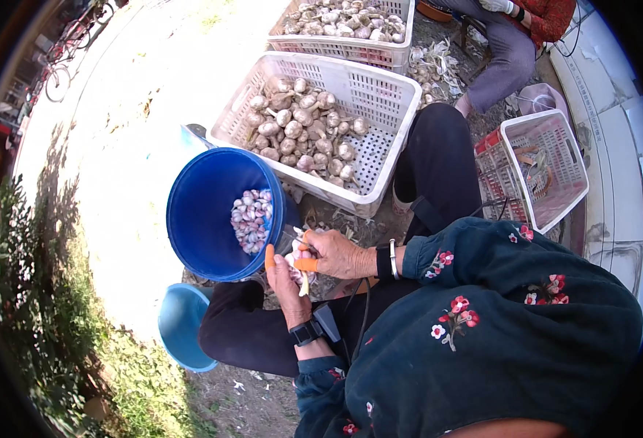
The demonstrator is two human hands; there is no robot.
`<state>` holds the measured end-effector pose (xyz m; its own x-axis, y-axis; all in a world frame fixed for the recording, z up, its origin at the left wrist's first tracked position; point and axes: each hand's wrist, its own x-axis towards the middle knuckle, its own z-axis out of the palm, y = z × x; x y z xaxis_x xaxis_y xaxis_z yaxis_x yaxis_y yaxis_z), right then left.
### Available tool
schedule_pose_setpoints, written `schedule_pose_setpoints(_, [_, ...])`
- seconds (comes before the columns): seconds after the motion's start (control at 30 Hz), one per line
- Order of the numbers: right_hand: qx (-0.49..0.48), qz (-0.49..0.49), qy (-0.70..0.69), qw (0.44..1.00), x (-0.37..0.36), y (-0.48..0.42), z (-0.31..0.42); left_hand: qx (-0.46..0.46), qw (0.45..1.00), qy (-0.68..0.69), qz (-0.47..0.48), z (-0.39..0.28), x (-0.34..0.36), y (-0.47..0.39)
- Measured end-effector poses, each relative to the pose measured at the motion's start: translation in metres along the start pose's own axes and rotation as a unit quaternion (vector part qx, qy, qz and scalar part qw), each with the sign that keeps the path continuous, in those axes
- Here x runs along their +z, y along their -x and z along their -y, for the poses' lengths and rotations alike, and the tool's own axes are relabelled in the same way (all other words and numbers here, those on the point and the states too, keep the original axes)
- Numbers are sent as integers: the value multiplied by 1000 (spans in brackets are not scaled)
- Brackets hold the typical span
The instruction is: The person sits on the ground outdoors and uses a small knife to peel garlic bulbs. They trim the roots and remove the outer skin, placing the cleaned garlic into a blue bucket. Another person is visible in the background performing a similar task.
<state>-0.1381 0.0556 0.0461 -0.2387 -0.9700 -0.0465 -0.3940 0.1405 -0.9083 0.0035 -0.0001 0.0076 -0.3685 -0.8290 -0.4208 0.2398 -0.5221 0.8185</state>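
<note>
A pinkish-white garlic bulb (304, 284) with a pale stem is held in my left hand (288, 287), partly hidden by the fingers. My right hand (340, 255) comes in from the right and pinches a thin metal tool (294, 237), probably a small knife, against the garlic. Orange finger covers sit on fingers of both hands. Just beyond my hands a deep blue bucket (201, 213) leans slightly, with several cleaned garlic bulbs (251, 222) lying inside. Behind it, a white perforated plastic crate (379, 82) holds unpeeled, soil-covered garlic bulbs (294, 128).
A second crate of garlic (349, 46) stands behind the first. On the right is another white crate (543, 123) with a few items inside. A light-blue bucket (182, 328) lies by my left knee. Another person's leg (505, 65) shows at upper right, near garlic scraps (436, 68).
</note>
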Motion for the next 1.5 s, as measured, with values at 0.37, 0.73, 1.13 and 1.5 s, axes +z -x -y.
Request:
schedule_pose_setpoints(0.37, [-92, 79, 191, 974, -6, -15, -8, -26, 999, 37, -12, 1, 14, -2])
schedule_pose_setpoints(0.73, [-94, 118, 95, 984, -2, -26, -19, -93, 992, 80, 26, -8, 14, -7])
schedule_pose_setpoints(1.13, [-19, 136, -34, 990, 8, -38, -19, -90, 983, 159, 13, -8, 11, -11])
schedule_pose_setpoints(1.5, [259, 79, -425, 864, 11, -29, -20, -119, 966, 227, 27, -22, 21, -8])
